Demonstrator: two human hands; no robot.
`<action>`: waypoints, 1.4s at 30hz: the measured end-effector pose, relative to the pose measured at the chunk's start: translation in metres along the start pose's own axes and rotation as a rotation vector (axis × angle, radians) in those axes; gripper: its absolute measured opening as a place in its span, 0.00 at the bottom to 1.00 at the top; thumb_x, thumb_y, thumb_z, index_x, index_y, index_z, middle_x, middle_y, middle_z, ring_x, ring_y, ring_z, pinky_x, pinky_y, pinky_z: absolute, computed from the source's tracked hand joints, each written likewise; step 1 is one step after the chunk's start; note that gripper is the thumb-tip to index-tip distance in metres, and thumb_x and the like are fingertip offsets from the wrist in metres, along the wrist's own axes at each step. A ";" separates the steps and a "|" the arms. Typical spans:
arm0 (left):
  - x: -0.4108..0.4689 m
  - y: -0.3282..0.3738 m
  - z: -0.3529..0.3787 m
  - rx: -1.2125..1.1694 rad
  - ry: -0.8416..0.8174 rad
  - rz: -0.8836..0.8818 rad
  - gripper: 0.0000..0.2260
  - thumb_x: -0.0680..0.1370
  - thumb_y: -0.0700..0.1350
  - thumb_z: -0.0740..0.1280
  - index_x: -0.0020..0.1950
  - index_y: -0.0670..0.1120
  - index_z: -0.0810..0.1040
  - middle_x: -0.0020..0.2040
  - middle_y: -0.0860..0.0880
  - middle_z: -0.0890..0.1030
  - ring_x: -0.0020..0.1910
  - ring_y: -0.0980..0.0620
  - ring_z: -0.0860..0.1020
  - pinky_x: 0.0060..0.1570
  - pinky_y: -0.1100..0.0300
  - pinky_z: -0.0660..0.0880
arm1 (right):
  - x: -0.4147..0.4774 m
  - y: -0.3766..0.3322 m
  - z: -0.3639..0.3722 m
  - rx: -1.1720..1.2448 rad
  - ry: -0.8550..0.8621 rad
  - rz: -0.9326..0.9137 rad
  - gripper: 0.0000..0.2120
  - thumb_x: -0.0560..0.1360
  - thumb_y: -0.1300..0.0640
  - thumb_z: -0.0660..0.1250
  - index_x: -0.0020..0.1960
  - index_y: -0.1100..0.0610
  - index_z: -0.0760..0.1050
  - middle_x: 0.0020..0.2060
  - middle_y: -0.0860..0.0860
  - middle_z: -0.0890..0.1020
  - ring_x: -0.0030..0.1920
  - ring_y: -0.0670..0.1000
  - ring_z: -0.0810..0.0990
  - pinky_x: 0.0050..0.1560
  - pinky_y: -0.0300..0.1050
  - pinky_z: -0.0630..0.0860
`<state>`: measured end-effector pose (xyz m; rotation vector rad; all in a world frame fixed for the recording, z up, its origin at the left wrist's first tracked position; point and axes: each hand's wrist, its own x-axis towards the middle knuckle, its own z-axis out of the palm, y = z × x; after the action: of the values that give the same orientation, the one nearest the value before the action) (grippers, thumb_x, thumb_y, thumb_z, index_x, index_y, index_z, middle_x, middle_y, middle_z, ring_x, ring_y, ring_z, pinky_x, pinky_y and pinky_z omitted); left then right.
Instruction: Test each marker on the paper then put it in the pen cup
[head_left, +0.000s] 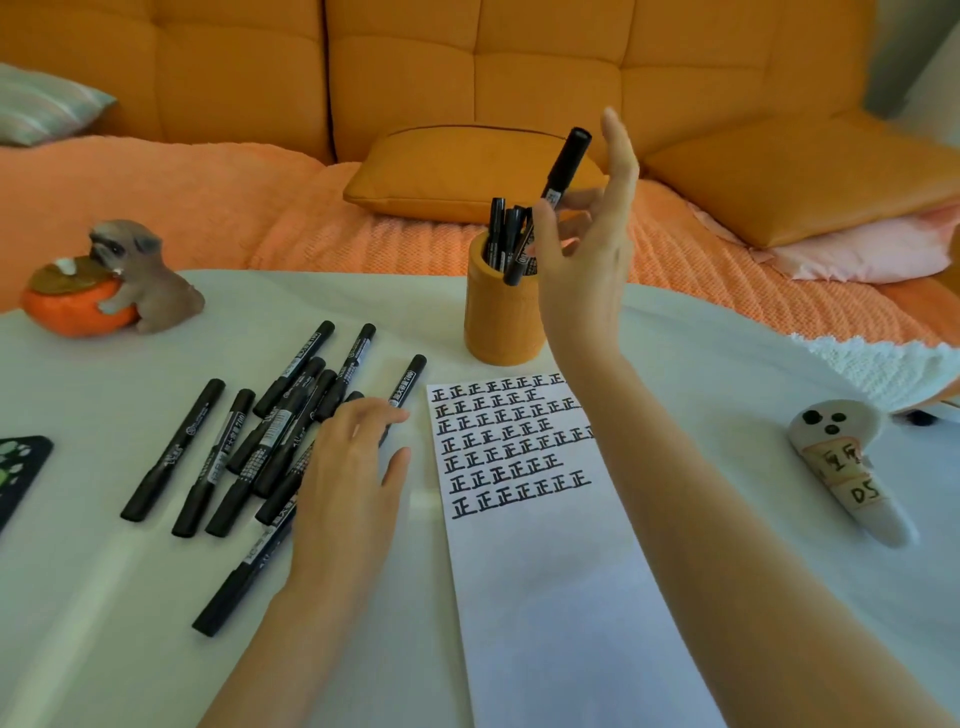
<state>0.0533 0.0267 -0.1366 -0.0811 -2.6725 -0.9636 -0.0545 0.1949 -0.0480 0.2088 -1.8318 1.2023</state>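
Observation:
An orange pen cup (504, 322) stands behind the paper (540, 519) and holds several black markers (501, 228). My right hand (582, 260) is raised right over the cup. Its thumb and middle fingers pinch a black marker (563, 161) while the index finger points straight up. That marker is tilted, with its lower end at the cup's mouth. The top half of the paper is filled with rows of black test marks. My left hand (348, 467) lies flat with straight fingers on a loose pile of several black markers (270, 441) to the left of the paper.
A dog-and-pumpkin figurine (114, 286) sits at the table's far left. A dark object (21, 467) pokes in at the left edge. A grey ghost-like toy (852, 467) lies to the right. An orange sofa with cushions (467, 176) is behind the table.

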 end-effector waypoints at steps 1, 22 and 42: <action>0.000 -0.001 0.001 0.007 -0.006 -0.005 0.13 0.75 0.36 0.67 0.59 0.46 0.77 0.59 0.51 0.75 0.57 0.50 0.73 0.51 0.63 0.66 | 0.004 0.003 0.003 -0.014 0.005 -0.005 0.28 0.77 0.66 0.64 0.74 0.62 0.58 0.39 0.47 0.75 0.33 0.50 0.75 0.37 0.41 0.75; 0.001 -0.001 0.000 -0.050 0.028 -0.082 0.14 0.76 0.33 0.64 0.57 0.47 0.78 0.56 0.54 0.74 0.50 0.52 0.77 0.42 0.63 0.73 | -0.010 0.045 0.010 -0.546 -0.266 0.078 0.27 0.78 0.58 0.62 0.75 0.57 0.60 0.59 0.59 0.69 0.59 0.56 0.67 0.52 0.43 0.67; -0.007 0.026 -0.013 -0.593 -0.162 0.018 0.15 0.72 0.35 0.70 0.55 0.50 0.77 0.53 0.57 0.80 0.52 0.60 0.79 0.48 0.72 0.74 | -0.094 -0.034 -0.055 0.316 -0.493 0.970 0.08 0.76 0.57 0.67 0.41 0.60 0.72 0.27 0.52 0.76 0.24 0.47 0.68 0.23 0.33 0.63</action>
<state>0.0675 0.0390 -0.1135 -0.3189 -2.4179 -1.7746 0.0513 0.1921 -0.0910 -0.2813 -2.2304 2.2719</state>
